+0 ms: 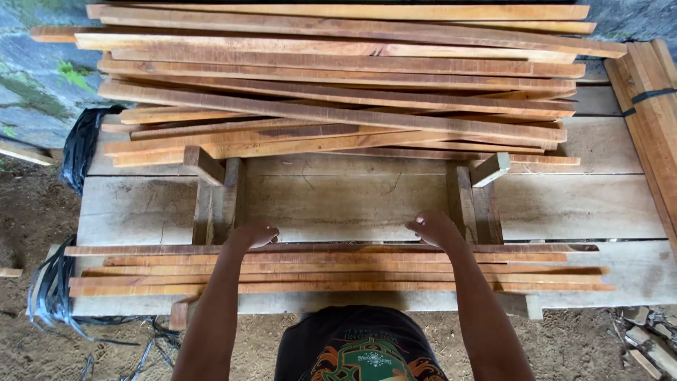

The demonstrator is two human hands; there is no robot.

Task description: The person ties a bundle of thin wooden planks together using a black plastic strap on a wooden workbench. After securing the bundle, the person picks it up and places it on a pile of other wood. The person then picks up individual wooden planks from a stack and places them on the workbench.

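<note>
Here the person is leaning over a plank counter (141,204) and working at the near row of slats (338,271), a flat layer of thin reddish strips lying side by side along the counter's front edge. The left hand (252,234) is resting at the far edge of that row, fingers curled down onto the farthest slat; the right hand (431,228) is doing the same further along the same edge. Both hands are half clenched and pressing or gripping the strip, though whether the fingers are wrapping under it cannot be told from this view.

Just beyond the row, two pairs of upright wooden blocks are standing on the counter: the left stop (218,194) beyond the left hand and the right stop (476,194) beside the right hand. Further back from the row, a loose pile (338,85) of longer slats is lying across the counter. A strapped bundle (652,99) is lying well to the right of the pile, and black plastic (81,144) is hanging off the counter's left end.

To handle the far slat well, the hands would probably do best keeping an even spread, so the long thin strip is staying level rather than bowing, and sliding it square against its neighbour without disturbing the rest of the row.
</note>
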